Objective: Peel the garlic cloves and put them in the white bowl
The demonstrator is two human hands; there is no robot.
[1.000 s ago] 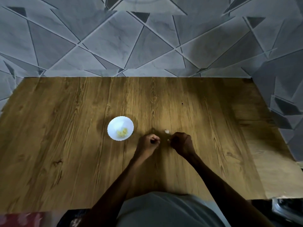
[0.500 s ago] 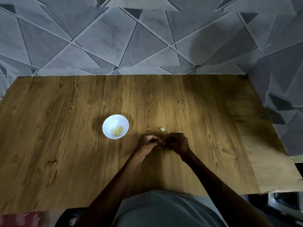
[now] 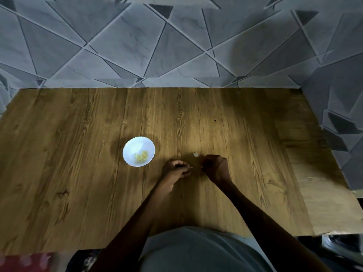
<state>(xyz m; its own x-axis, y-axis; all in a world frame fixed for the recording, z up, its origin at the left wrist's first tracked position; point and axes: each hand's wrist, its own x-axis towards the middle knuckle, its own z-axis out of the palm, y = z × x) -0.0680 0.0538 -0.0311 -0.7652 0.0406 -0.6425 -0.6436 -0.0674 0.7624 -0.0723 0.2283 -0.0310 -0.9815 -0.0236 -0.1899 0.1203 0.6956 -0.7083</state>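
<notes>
A small white bowl (image 3: pixel 138 151) sits on the wooden table (image 3: pixel 78 173), with several yellowish peeled garlic cloves (image 3: pixel 141 156) in its near side. To the right of the bowl, my left hand (image 3: pixel 176 170) pinches a small pale garlic clove (image 3: pixel 190 167) at its fingertips. My right hand (image 3: pixel 216 167) is curled in a fist a short way to the right of it; what it holds, if anything, is hidden. A white scrap of garlic or skin (image 3: pixel 195 154) lies on the table just beyond the two hands.
The table's far edge meets a grey wall of triangular tiles (image 3: pixel 176 46), which also closes the right side. A lighter strip (image 3: pixel 314 183) runs along the table's right edge. A red patterned cloth (image 3: pixel 25 262) shows at the lower left.
The hands came together half a second ago and have now drawn a little apart, the right hand pulling away to the right. The view has shifted slightly.
</notes>
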